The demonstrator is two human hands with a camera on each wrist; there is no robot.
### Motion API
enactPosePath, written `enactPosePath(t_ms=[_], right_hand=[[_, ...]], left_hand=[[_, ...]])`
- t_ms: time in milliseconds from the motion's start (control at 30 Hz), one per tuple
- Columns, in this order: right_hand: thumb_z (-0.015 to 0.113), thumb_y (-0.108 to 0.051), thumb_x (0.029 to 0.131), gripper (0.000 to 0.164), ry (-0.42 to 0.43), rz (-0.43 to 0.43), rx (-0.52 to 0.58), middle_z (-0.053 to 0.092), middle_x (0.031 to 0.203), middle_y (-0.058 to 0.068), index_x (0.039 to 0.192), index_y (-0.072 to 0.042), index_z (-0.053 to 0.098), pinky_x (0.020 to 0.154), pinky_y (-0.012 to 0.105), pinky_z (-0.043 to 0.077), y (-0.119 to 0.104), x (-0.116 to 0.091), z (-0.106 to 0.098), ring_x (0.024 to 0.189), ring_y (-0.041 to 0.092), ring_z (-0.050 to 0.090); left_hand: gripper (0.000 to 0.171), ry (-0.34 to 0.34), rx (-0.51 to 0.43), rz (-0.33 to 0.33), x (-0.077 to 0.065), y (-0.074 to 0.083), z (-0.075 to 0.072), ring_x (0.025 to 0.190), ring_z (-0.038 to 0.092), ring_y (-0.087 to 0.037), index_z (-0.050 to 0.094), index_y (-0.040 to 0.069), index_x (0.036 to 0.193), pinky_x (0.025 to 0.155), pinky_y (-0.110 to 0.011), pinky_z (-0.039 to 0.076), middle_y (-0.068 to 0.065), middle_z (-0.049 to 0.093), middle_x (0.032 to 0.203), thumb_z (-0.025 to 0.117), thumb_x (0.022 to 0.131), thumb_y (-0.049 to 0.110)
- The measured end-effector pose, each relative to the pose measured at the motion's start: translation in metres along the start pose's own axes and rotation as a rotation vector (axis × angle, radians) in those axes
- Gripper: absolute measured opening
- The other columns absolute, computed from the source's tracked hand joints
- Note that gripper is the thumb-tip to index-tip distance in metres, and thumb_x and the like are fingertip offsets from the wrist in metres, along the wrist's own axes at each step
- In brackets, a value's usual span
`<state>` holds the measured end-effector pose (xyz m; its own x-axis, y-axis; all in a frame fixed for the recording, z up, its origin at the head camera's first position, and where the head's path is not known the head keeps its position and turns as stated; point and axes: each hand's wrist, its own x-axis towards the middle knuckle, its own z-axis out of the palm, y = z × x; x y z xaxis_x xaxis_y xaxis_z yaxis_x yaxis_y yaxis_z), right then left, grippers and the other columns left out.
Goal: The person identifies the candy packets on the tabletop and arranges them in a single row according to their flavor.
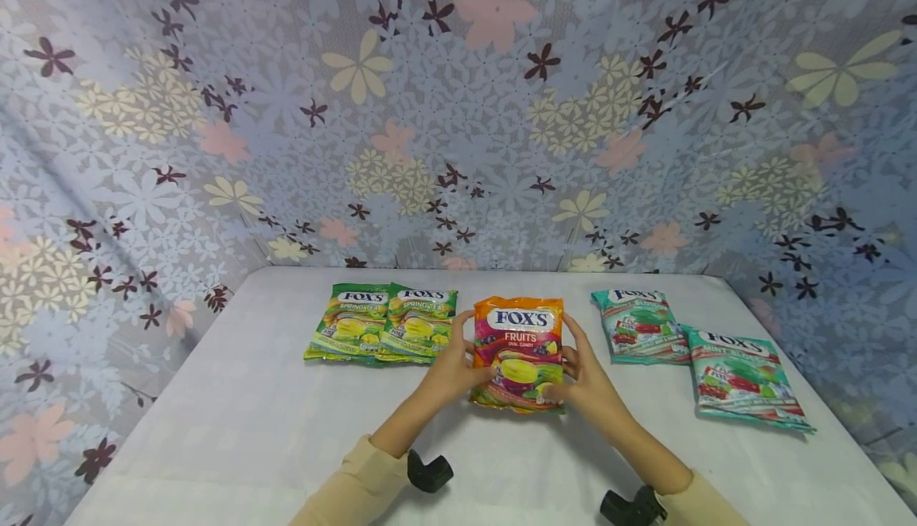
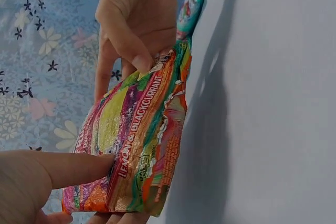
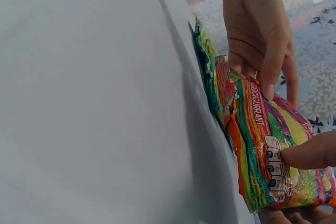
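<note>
Both hands hold one orange and magenta bag of Fox's Fruits oval candy (image 1: 519,351), its printed front toward the head camera. The left hand (image 1: 454,363) grips the bag's left side, thumb on the front and fingers behind. On the opposite side, the right hand (image 1: 583,375) pinches it the same way. In the left wrist view, the bag (image 2: 131,124) appears raised off the white surface, with a shadow beside it. The right wrist view shows the bag's lower edge (image 3: 247,140) and the right thumb (image 3: 310,153) pressing its front.
Two green Spring Tea candy bags (image 1: 351,323) lie at the left, side by side and slightly overlapping. Toward the right lie two teal Mint Blossom bags, one farther back (image 1: 640,325) and one nearer (image 1: 745,379). A floral cloth (image 1: 458,112) hangs behind the white table (image 1: 236,399).
</note>
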<state>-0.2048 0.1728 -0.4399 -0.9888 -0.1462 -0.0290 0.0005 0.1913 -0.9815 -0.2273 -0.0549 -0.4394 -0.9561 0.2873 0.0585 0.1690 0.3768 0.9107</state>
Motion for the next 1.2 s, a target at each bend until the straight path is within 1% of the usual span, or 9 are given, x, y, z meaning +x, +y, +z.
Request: enactPosePath(t_ms=[100,333,533,633,733,867,967,1067,1200], right_hand=[[0.071,0.014,0.073,0.115,-0.010,0.010,0.009,0.049,0.135,0.023,0.156,-0.029,0.002,0.095,0.051,0.045,0.001,0.008,0.002,0.121,0.041,0.050],[0.068,0.018,0.071,0.116,-0.023,0.015,0.039,0.049,0.134,0.025,0.156,-0.024,0.002,0.099,0.051,0.041,0.008,0.030,0.009,0.121,0.041,0.050],[0.068,0.018,0.071,0.115,-0.024,0.035,0.054,0.052,0.130,0.025,0.156,-0.023,0.002,0.095,0.046,0.045,0.015,0.050,0.015,0.116,0.038,0.054],[0.068,0.019,0.071,0.115,-0.042,0.037,0.088,0.051,0.130,0.026,0.156,-0.021,0.001,0.091,0.043,0.049,0.018,0.057,0.017,0.114,0.038,0.055],[0.067,0.018,0.072,0.115,-0.062,0.037,0.124,0.049,0.133,0.027,0.156,-0.022,0.000,0.087,0.040,0.051,0.019,0.064,0.017,0.114,0.037,0.054],[0.067,0.017,0.073,0.114,-0.081,0.047,0.147,0.044,0.138,0.028,0.156,-0.023,0.000,0.087,0.038,0.050,0.019,0.072,0.017,0.116,0.037,0.053],[0.068,0.015,0.074,0.113,-0.084,0.050,0.119,0.044,0.139,0.028,0.156,-0.022,0.000,0.086,0.039,0.050,0.018,0.078,0.018,0.117,0.037,0.053],[0.069,0.013,0.074,0.113,-0.080,0.048,0.067,0.046,0.137,0.028,0.157,-0.022,0.000,0.087,0.040,0.050,0.018,0.084,0.019,0.115,0.037,0.054],[0.071,0.012,0.073,0.112,-0.062,0.056,0.010,0.049,0.133,0.027,0.157,-0.019,0.003,0.086,0.041,0.050,0.019,0.093,0.021,0.110,0.035,0.057]], left_hand=[[0.089,0.015,0.017,0.007,0.003,-0.004,-0.002,0.072,0.064,-0.019,0.017,0.011,0.150,0.062,-0.033,0.054,-0.013,0.060,0.099,0.076,0.083,0.008],[0.089,0.048,0.043,0.017,0.012,-0.011,-0.008,0.070,0.064,-0.018,0.019,0.010,0.151,0.059,-0.031,0.053,-0.014,0.062,0.097,0.076,0.083,0.008],[0.088,0.088,0.066,0.023,0.022,-0.018,-0.013,0.066,0.060,-0.017,0.020,0.005,0.152,0.057,-0.029,0.051,-0.016,0.061,0.098,0.075,0.083,0.006],[0.086,0.099,0.094,0.009,0.025,-0.021,-0.015,0.067,0.058,-0.016,0.022,0.004,0.152,0.057,-0.029,0.050,-0.015,0.059,0.099,0.075,0.084,0.007],[0.082,0.107,0.114,0.012,0.028,-0.021,-0.019,0.070,0.061,-0.018,0.026,0.001,0.150,0.059,-0.030,0.051,-0.016,0.061,0.100,0.075,0.084,0.007],[0.083,0.101,0.120,0.000,0.033,-0.022,-0.024,0.079,0.065,-0.023,0.027,0.000,0.148,0.066,-0.033,0.053,-0.017,0.062,0.106,0.077,0.082,0.010],[0.089,0.098,0.123,-0.018,0.037,-0.023,-0.025,0.092,0.064,-0.029,0.025,-0.001,0.150,0.074,-0.038,0.054,-0.020,0.061,0.115,0.079,0.080,0.011],[0.091,0.123,0.150,-0.043,0.040,-0.023,-0.024,0.103,0.061,-0.033,0.023,-0.003,0.150,0.082,-0.043,0.052,-0.023,0.059,0.123,0.080,0.080,0.013],[0.087,0.170,0.194,-0.080,0.042,-0.022,-0.022,0.111,0.058,-0.037,0.028,-0.006,0.147,0.088,-0.046,0.050,-0.025,0.057,0.126,0.079,0.081,0.013]])
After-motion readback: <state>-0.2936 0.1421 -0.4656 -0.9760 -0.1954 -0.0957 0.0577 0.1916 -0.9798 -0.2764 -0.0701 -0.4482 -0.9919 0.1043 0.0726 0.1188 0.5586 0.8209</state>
